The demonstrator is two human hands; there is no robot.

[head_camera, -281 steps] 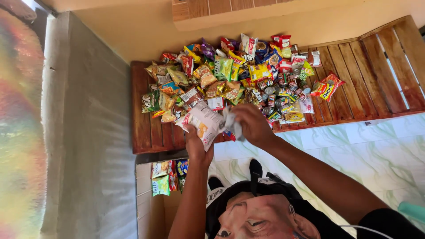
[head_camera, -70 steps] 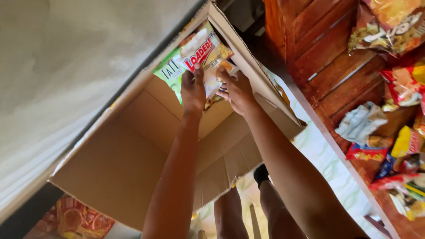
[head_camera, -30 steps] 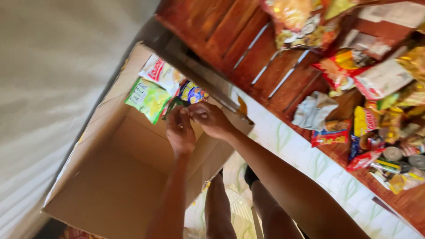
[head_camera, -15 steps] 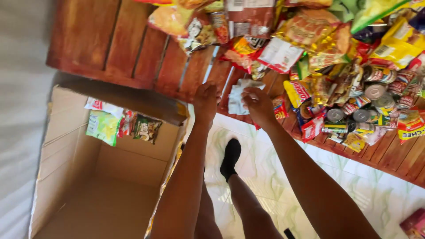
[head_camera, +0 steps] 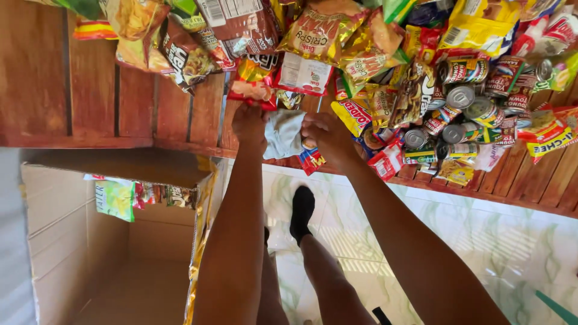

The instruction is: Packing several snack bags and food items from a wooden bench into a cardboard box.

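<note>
Seemingly light, soft and crinkly, the pale grey packet (head_camera: 284, 133) at the worktop (head_camera: 90, 90) edge, seven o'clock of the cans (head_camera: 463, 114), sits pinched between left hand (head_camera: 250, 123) and right hand (head_camera: 328, 135) fingers, best gripped at its side edges.

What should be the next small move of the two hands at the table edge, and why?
Probably lift the pale packet off the wooden table and carry it toward the open cardboard box. The left hand and right hand both grip it at the table edge, and the box on the floor beside it already holds a few packets.
</note>
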